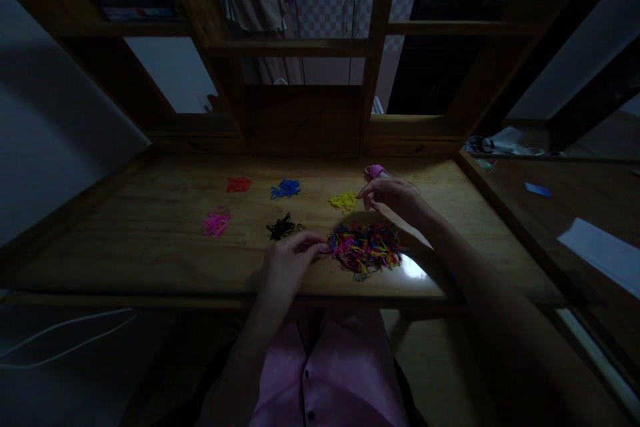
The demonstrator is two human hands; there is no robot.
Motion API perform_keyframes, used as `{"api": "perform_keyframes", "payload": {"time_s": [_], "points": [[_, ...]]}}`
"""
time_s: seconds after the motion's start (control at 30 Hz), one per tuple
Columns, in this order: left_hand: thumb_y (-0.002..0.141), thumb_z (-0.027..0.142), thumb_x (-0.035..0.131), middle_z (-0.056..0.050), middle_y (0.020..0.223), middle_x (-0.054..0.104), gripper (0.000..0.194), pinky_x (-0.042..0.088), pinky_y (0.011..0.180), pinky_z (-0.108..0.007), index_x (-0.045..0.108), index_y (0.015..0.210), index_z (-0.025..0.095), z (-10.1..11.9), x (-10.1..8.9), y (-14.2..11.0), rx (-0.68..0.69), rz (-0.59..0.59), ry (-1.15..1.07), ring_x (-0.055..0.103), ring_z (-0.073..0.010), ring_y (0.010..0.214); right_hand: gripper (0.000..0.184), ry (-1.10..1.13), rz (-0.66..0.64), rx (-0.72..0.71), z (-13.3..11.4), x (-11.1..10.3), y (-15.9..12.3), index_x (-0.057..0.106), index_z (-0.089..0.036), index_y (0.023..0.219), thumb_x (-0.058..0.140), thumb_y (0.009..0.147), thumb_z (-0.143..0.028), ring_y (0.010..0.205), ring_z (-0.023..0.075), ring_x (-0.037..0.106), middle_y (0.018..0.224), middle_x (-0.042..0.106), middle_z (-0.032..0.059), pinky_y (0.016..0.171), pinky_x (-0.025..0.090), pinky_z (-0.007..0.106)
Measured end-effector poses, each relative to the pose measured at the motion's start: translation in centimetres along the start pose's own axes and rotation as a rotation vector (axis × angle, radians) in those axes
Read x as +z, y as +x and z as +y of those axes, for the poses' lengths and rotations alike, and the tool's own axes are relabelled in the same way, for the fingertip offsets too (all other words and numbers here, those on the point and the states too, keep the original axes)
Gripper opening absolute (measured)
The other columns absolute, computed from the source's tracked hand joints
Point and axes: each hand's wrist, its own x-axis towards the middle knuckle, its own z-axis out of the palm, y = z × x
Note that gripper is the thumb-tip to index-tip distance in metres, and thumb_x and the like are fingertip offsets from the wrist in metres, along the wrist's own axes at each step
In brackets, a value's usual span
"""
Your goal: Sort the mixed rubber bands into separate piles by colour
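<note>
Heap of bands [369,248] lies lengthwise left to right, near 2 hands [289,263].

Right fingertips [361,195] blurred, left fingers' [320,248] hold unclear

Two rows of little piles on the desk [165,233], a shelf unit [303,120] behind them.
Over in the back row sit the left pile [239,184], the middle pile [285,188] and the right pile [343,201]; in front of them, the front left pile [216,221], the front middle pile [283,226] and, at the right end, the heap [369,248], just before the right pile. Off past the desk's right edge, a side surface [560,213] holds a card [537,189], with a sheet [603,253] nearer and farther right.
</note>
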Motion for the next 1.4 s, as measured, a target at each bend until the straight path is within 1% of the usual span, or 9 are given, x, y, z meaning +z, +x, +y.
{"api": "perform_keyframes", "payload": {"time_s": [0.13,0.23,0.43,0.53,0.63,0.87,0.97,1.13,1.4], "points": [[0.080,0.021,0.066,-0.001,0.088,0.077,0.012,0.056,0.074,-0.028,0.077,0.085,0.023,-0.1,-0.2,-0.1,0.120,0.075,0.161,0.072,-0.0190,0.081,0.027,-0.005,0.000,-0.004,0.1,0.0,0.0,0.073,-0.014,0.080,0.053,0.087,-0.030,0.063,0.0167,0.056,0.070,0.063,0.0074,0.063,0.043,0.033],[0.081,0.017,0.063,0.000,0.089,0.077,0.015,0.055,0.076,-0.027,0.076,0.085,0.023,-0.2,-0.3,-0.1,0.188,0.077,0.195,0.071,-0.0185,0.083,0.027,0.010,-0.009,-0.008,0.1,0.0,0.0,0.073,-0.013,0.081,0.053,0.087,-0.030,0.064,0.0170,0.056,0.071,0.063,0.0078,0.063,0.043,0.034],[0.083,0.017,0.060,0.001,0.085,0.075,0.012,0.051,0.075,-0.027,0.071,0.082,0.023,-0.5,-0.1,0.1,0.216,0.087,0.272,0.069,-0.0178,0.081,0.027,0.004,-0.009,0.003,0.0,0.0,-0.1,0.073,-0.012,0.083,0.054,0.087,-0.030,0.065,0.0173,0.057,0.072,0.064,0.0088,0.063,0.043,0.034],[0.086,0.019,0.059,0.000,0.085,0.071,0.010,0.049,0.076,-0.026,0.068,0.081,0.021,-0.5,-0.2,0.1,0.301,0.083,0.306,0.067,-0.0172,0.083,0.027,0.016,-0.020,-0.011,0.1,0.0,0.0,0.073,-0.012,0.082,0.054,0.088,-0.029,0.066,0.0173,0.058,0.072,0.064,0.0089,0.063,0.043,0.033],[0.090,0.019,0.055,-0.001,0.089,0.067,0.011,0.048,0.080,-0.026,0.064,0.084,0.021,-0.3,-0.5,-0.2,0.376,0.025,0.356,0.064,-0.0169,0.088,0.026,0.014,-0.028,-0.014,0.1,0.0,0.0,0.073,-0.012,0.080,0.054,0.087,-0.030,0.065,0.0170,0.058,0.072,0.064,0.0086,0.063,0.043,0.033],[0.097,0.019,0.046,-0.004,0.101,0.061,0.016,0.047,0.087,-0.030,0.061,0.099,0.022,1.8,-2.2,-1.7,0.478,-0.222,0.441,0.060,-0.0182,0.095,0.030,-0.007,-0.010,0.017,0.0,0.2,0.1,0.070,-0.016,0.077,0.055,0.088,-0.039,0.064,0.0182,0.057,0.071,0.065,0.0085,0.063,0.044,0.035],[0.097,0.016,0.045,-0.004,0.102,0.061,0.019,0.047,0.086,-0.031,0.062,0.103,0.022,2.2,-2.3,-1.7,0.466,-0.269,0.447,0.059,-0.0188,0.095,0.033,-0.014,-0.007,0.035,-0.2,0.2,0.1,0.069,-0.016,0.077,0.056,0.088,-0.044,0.063,0.0183,0.056,0.072,0.067,0.0097,0.062,0.044,0.035],[0.094,0.008,0.044,-0.004,0.102,0.062,0.025,0.047,0.080,-0.029,0.064,0.098,0.021,1.4,-1.5,-1.0,0.418,-0.345,0.434,0.060,-0.0173,0.092,0.038,-0.009,-0.014,0.034,-0.2,0.2,0.1,0.069,-0.016,0.077,0.053,0.090,-0.048,0.061,0.0178,0.056,0.069,0.067,0.0096,0.063,0.044,0.035],[0.094,0.013,0.048,-0.002,0.094,0.060,0.015,0.045,0.081,-0.030,0.060,0.089,0.020,0.5,-0.6,-0.1,0.401,-0.297,0.441,0.060,-0.0177,0.089,0.038,-0.002,-0.021,0.032,-0.2,0.3,0.2,0.069,-0.015,0.075,0.054,0.090,-0.047,0.061,0.0170,0.056,0.070,0.068,0.0105,0.060,0.044,0.033]]}}
